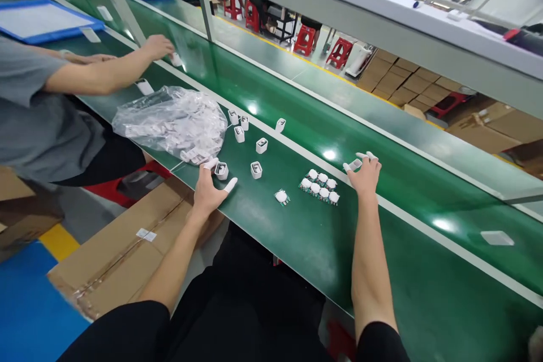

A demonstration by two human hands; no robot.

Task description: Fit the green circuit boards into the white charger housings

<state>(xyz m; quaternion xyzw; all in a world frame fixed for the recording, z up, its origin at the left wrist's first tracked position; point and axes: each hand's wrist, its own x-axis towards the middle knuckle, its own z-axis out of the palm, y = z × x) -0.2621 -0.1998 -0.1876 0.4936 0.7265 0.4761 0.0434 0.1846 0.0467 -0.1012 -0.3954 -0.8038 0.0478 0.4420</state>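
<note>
White finger cots cover some fingertips of both hands. My left hand (207,192) rests at the bench's near edge, thumb and forefinger spread beside an upright white plastic housing (221,170) with an open top. Over the belt's white edge strip, my right hand (365,175) has a small white plastic housing (354,164) between thumb and fingers; part of it is hidden. Several similar open housings (256,169) stand between my hands. Left of my right hand lies a cluster of small green circuit boards (319,185) with white round tops, and a single circuit board (281,197) lies apart.
A clear plastic bag (173,124) of white parts lies left of my left hand. Beyond it a co-worker's arm (106,73) reaches over the green belt (297,107). A flat white piece (497,238) lies on the belt at right. A shelf beam (339,22) runs above.
</note>
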